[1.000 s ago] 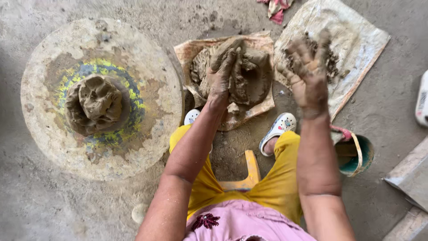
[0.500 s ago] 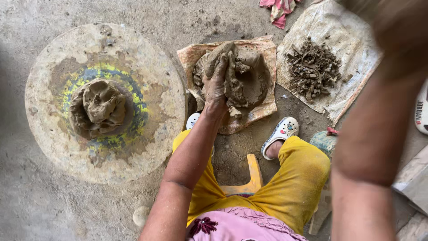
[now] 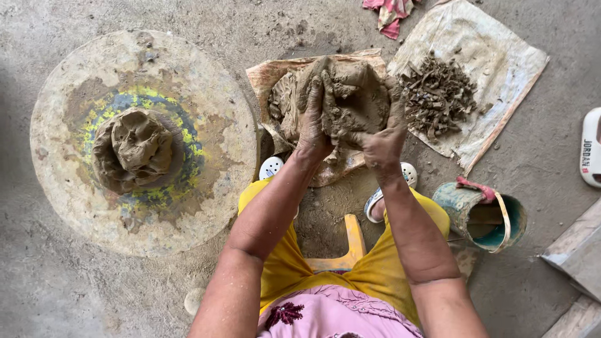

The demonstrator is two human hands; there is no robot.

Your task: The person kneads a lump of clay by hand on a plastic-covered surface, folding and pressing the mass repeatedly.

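1. While both are pressed together, the clay lump is gripped by the left hand and right hand.
2. It is held above a sack on the floor, between wheel and scraps.

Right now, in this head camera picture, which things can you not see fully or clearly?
- Left hand and right hand: palms hidden, pressed into the clay lump.
- Sacking under the lump: mostly covered by clay.
- Bucket: contents in shadow, unclear.
- White shoe: cut off by the right edge.
- Red cloth: cut off by the top edge.
- Yellow stool: mostly hidden by the person's legs.
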